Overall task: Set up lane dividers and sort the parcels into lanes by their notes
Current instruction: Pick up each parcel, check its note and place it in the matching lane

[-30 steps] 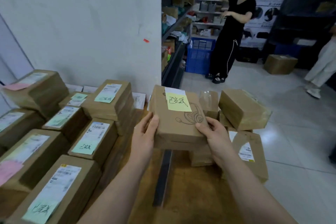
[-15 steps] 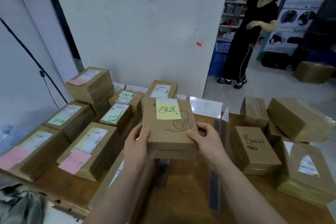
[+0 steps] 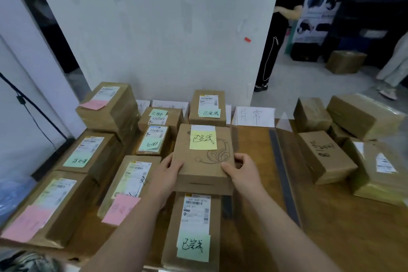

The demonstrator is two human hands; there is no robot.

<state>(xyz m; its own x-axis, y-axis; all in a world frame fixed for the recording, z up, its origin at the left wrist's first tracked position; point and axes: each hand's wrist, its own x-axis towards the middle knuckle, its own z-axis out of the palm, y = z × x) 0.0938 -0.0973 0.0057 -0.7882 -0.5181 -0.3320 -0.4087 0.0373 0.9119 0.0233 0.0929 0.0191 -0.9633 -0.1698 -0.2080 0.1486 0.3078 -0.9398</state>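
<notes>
- The left hand (image 3: 166, 171) is gripping the near-left edge of the held parcel (image 3: 205, 161), and the right hand (image 3: 242, 172) is curling round its near-right corner. The box is sitting between them, above the wooden table (image 3: 331, 227).
- Its yellow note (image 3: 202, 139) is showing 已完成, above a drawn headset.
- The near parcel (image 3: 194, 223) and the far parcel (image 3: 207, 104) are carrying green notes with the same writing.
- A white card (image 3: 254, 116) at the far right is showing 异常, with a dark divider strip (image 3: 284, 179) lying nearer.
</notes>
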